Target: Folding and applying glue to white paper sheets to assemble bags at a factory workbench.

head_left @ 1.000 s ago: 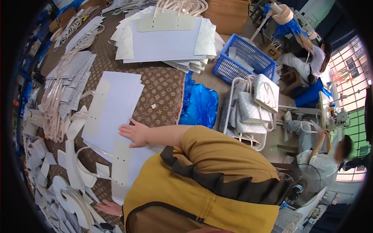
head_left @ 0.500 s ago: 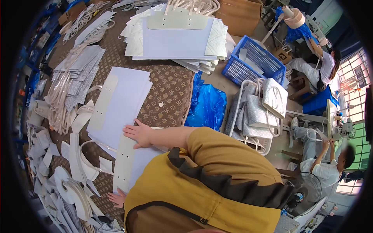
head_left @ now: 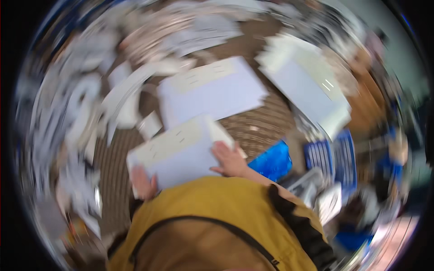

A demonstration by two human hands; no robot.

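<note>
A white sheet panel with a cream strip and small holes along its far edge (head_left: 181,151) lies on the patterned table in front of me. My left hand (head_left: 143,182) rests at its near left corner, thumb apart from the fingers. Across its right edge, my right hand (head_left: 229,159) is laid flat with fingers outstretched. Both hands are open and seem to touch the panel without gripping it. Just beyond lies a stack of similar white panels (head_left: 212,95). The picture is smeared by motion, so fine detail is lost.
A thicker pile of panels (head_left: 307,81) stands at the far right, beside a brown carton (head_left: 368,104). Right of the table are blue plastic film (head_left: 273,160) and a blue crate (head_left: 346,158). White strips (head_left: 129,92) and scraps crowd the left side.
The view has swung, so the table looks turned clockwise and things sit elsewhere in the picture. My left hand now shows on the panel's near left corner; my right has shifted to its right edge.
</note>
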